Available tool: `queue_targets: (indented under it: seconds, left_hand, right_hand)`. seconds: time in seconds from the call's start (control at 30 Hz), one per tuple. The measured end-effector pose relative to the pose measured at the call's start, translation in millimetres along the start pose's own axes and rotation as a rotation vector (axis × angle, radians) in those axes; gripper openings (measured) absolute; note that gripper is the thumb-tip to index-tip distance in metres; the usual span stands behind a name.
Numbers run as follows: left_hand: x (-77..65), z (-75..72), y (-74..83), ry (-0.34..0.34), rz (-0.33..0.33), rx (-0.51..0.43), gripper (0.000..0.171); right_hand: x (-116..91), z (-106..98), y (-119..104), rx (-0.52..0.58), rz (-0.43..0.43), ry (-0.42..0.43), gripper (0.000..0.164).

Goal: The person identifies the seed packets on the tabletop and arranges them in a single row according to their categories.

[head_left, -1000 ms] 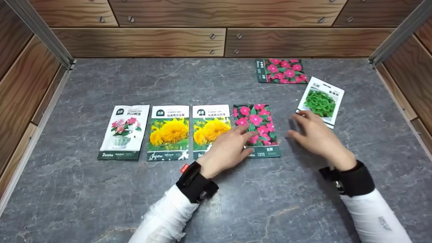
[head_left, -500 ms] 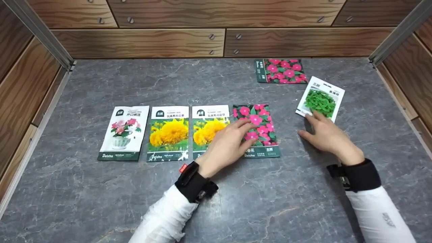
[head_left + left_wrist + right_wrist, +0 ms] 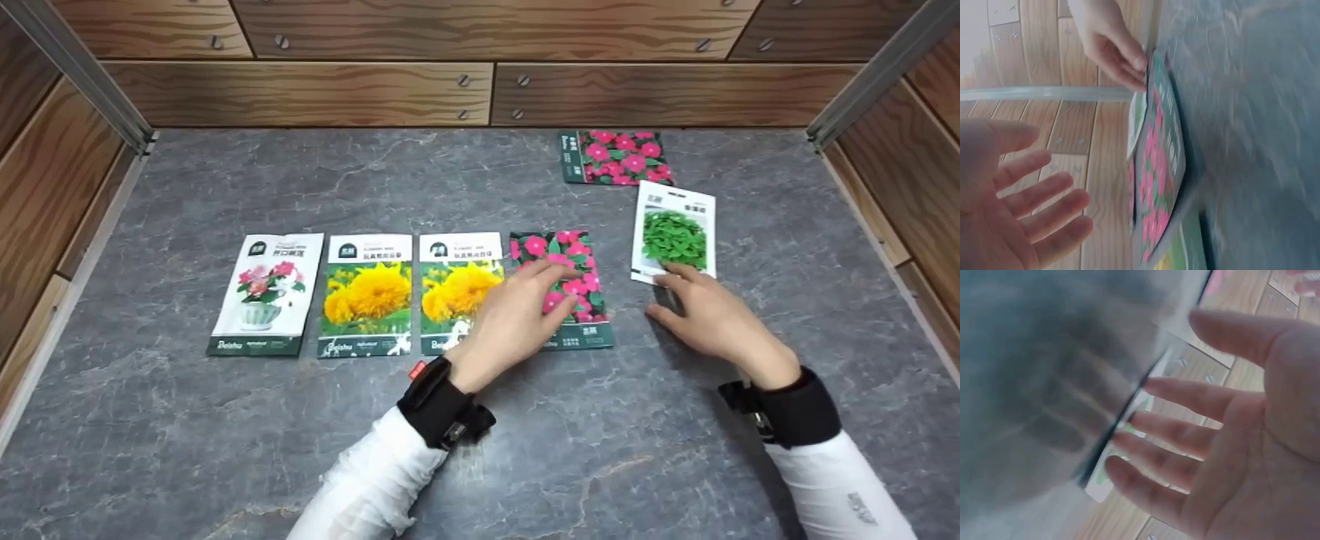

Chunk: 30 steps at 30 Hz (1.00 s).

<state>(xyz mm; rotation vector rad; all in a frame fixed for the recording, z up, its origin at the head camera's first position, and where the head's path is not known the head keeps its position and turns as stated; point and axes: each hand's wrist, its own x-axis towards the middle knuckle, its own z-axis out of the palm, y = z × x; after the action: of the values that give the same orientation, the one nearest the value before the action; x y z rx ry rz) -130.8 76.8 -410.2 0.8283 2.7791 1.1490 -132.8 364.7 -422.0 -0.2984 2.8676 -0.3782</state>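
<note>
My left hand (image 3: 517, 315) hovers over a pink-flower seed packet (image 3: 596, 300), its fingers loosely extended and apart from the packet in the left wrist view (image 3: 1044, 208). With fingertips on its lower edge, my right hand (image 3: 709, 311) touches a white seed packet with a green leafy plant (image 3: 675, 232). The right wrist view shows those fingers (image 3: 1157, 461) fairly straight against that packet. Left of the pink packet lie two yellow-flower packets (image 3: 367, 296) side by side. A white packet with a potted flower (image 3: 266, 292) ends the row at the left.
Another pink-flower packet (image 3: 619, 159) lies sideways near the back wall, close to the white packet's top corner. The grey marbled table (image 3: 225, 442) is bounded by wood-patterned walls (image 3: 300, 94) at the back and both sides.
My right hand moved onto the green-plant packet, which has slid left and slightly nearer and turned straighter. The left hand has stayed over the pink packet in the row.
</note>
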Motion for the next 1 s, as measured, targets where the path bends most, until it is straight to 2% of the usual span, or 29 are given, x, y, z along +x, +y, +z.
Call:
queue_targets:
  seconds: [0.17, 0.4, 0.57, 0.67, 0.8, 0.87, 1.0]
  left_hand:
    - [15.1, 10.7, 7.2, -0.005, -0.023, 0.0, 0.031]
    - [38.0, 26.7, 17.2, -0.074, -0.082, -0.029, 0.03]
    - [49.9, 41.1, 21.7, -0.105, -0.096, 0.029, 0.031]
    - [54.7, 48.8, 24.3, -0.095, -0.104, 0.076, 0.03]
    - [62.5, 57.5, 31.9, -0.088, -0.106, 0.107, 0.031]
    - [66.8, 61.6, 36.1, -0.102, -0.111, 0.127, 0.032]
    - [75.9, 70.5, 41.9, -0.127, -0.132, 0.197, 0.034]
  right_hand:
    - [-2, 5, 1, -0.001, -0.024, 0.065, 0.054]
    - [-13, 12, 0, -0.039, -0.101, 0.147, 0.047]
    - [-24, 13, -2, -0.028, -0.147, 0.181, 0.039]
    - [-26, 10, 2, 0.008, -0.153, 0.222, 0.039]
    - [-21, -1, 18, 0.076, -0.12, 0.296, 0.043]
    - [-16, -5, 26, 0.113, -0.082, 0.305, 0.046]
    - [-6, -14, 38, 0.181, 0.03, 0.237, 0.058]
